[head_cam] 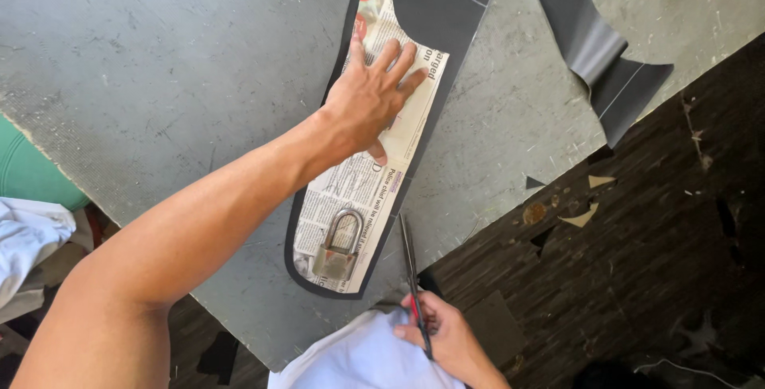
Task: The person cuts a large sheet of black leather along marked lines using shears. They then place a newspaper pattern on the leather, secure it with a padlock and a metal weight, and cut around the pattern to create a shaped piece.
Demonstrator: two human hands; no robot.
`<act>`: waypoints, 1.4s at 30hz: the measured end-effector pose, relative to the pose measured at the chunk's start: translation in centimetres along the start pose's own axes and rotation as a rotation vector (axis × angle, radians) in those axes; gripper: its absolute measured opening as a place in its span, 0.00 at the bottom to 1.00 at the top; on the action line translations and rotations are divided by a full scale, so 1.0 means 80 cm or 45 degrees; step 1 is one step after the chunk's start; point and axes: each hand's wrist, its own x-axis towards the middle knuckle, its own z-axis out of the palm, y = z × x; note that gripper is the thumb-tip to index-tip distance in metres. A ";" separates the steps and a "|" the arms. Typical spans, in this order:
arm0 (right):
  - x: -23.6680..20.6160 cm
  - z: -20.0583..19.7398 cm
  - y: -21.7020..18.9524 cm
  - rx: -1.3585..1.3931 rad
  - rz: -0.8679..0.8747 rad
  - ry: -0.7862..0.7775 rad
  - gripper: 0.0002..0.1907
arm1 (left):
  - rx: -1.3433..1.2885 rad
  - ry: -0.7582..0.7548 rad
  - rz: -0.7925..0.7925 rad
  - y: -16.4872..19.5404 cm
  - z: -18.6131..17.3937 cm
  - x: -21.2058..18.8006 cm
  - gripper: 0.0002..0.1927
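On the bench [159, 78], our left hand [370, 102], fingers spread, pinned the pattern [358, 190]; our right hand [442, 333] gripped scissors [410, 265]. Cutting well needed firm pressure near the padlock [339, 245].

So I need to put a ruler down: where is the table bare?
The grey table lies bare left of the newspaper pattern, and between it and the dark offcut. It is crowded where the left hand, padlock and scissors are.
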 end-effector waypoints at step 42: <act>0.025 0.135 -0.064 0.250 -0.036 0.359 0.14 | 0.000 0.234 0.008 0.000 0.038 0.008 0.78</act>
